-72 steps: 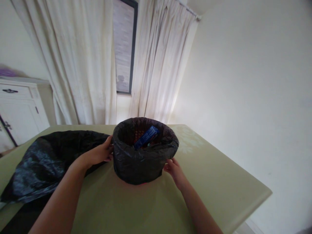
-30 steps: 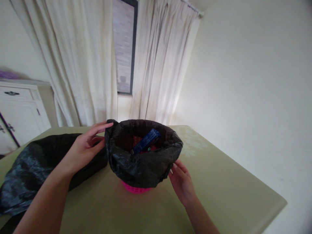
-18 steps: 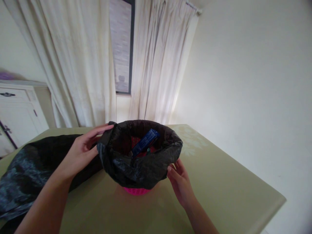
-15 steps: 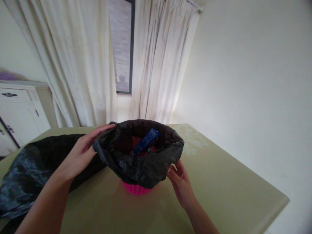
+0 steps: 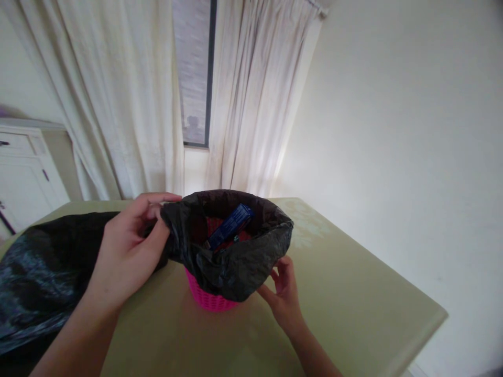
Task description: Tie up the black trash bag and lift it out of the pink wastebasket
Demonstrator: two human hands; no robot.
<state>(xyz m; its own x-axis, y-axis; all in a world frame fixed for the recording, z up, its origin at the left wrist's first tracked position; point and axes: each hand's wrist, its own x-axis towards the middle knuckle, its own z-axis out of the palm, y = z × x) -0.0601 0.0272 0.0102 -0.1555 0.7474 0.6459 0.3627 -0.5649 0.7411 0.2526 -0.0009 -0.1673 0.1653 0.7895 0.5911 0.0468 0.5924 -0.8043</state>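
Lifted higher than before, the liner (image 5: 231,262) now bares more of the pink bin (image 5: 206,298) on the desk (image 5: 353,293). Left hand (image 5: 126,251) fingers (image 5: 157,238) pinch its rim; right hand (image 5: 283,293) fingers grip its lower edge. One blue box (image 5: 230,226) lies inside; one loose black bag (image 5: 43,267) lies left.

liner (image 5: 231,267): black | basket (image 5: 206,296): pink | box (image 5: 230,226): blue | table (image 5: 353,298): olive-green | curtains (image 5: 118,94): cream

A green table (image 5: 353,293) carries a pink basket (image 5: 204,297) and a black bag (image 5: 43,262).
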